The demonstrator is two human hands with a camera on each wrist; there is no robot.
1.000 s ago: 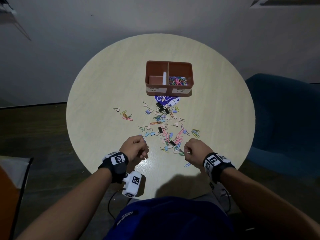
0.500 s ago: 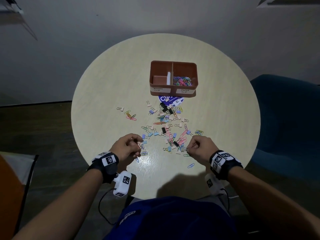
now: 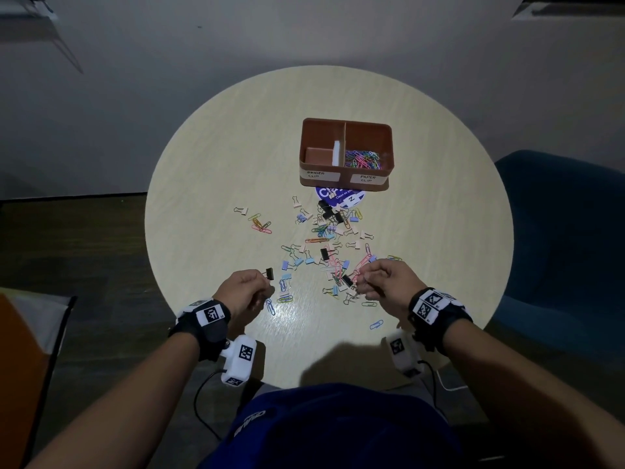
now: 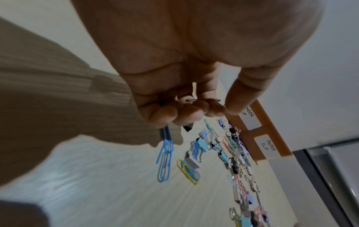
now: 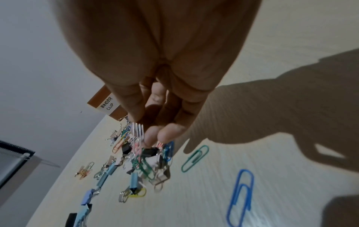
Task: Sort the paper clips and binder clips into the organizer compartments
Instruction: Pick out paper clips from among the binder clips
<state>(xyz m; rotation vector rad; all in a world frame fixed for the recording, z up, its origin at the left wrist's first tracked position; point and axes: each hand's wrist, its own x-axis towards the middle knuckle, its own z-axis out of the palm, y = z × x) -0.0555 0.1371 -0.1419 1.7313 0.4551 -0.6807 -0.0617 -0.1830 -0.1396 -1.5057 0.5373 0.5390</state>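
Observation:
A brown two-part organizer (image 3: pixel 385 143) stands at the table's far middle, labelled BINDER CLIP on the left and PAPER CLIP on the right. Coloured paper clips (image 3: pixel 363 159) lie in its right part. A mixed pile of clips (image 3: pixel 329 245) spreads between the organizer and my hands. My left hand (image 3: pixel 262 279) pinches the wire handle of a black binder clip (image 3: pixel 269 273) just above the table, left of the pile; its fingers (image 4: pixel 194 112) are curled. At the pile's near right edge my right hand (image 3: pixel 362 282) pinches white and pink paper clips (image 5: pixel 137 130).
A round blue card (image 3: pixel 340 198) pokes out from under the organizer's front. Stray clips lie left of the pile (image 3: pixel 260 225), and a blue paper clip (image 3: pixel 376 324) lies near the front edge. A blue chair (image 3: pixel 568 231) stands right of the round table (image 3: pixel 209 184).
My left hand has come up from the table with the black binder clip in its fingertips. My right hand has shifted forward into the pile's near edge.

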